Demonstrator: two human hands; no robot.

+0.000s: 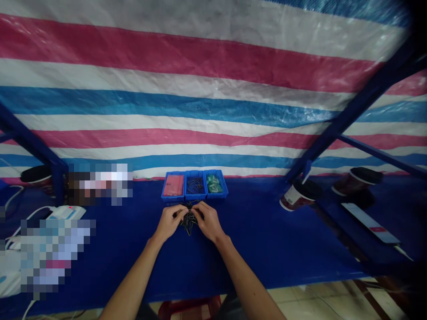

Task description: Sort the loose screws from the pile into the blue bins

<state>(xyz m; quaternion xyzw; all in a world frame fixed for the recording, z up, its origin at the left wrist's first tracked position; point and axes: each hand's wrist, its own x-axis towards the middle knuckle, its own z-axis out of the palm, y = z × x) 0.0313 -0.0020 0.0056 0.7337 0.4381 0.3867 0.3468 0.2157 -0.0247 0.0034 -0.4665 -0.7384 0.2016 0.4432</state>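
Note:
A small pile of thin dark pieces that look like screws (pixel 189 226) lies on the blue table, just in front of three joined blue bins. My left hand (pixel 170 221) is over the pile's left side, thumb and fingers pinched together. From the right, my right hand (pixel 209 221) meets it in a similar pinch, fingertips nearly touching the left ones. What sits between the fingertips is too small to make out. The left bin (pixel 173 199) holds flat pink packets (pixel 174 185). More dark screws (pixel 195 185) lie in the middle bin (pixel 195 196), and green-and-white packets (pixel 214 183) in the right bin (pixel 217 195).
A lidded cup (pixel 293 198) stands on the right, with another cup (pixel 353 183) and a phone (pixel 372 223) on a cable beyond it. A white power strip (pixel 68 213) with cables is at left. Blue frame posts (pixel 347 113) flank the table before a striped sheet (pixel 200 53).

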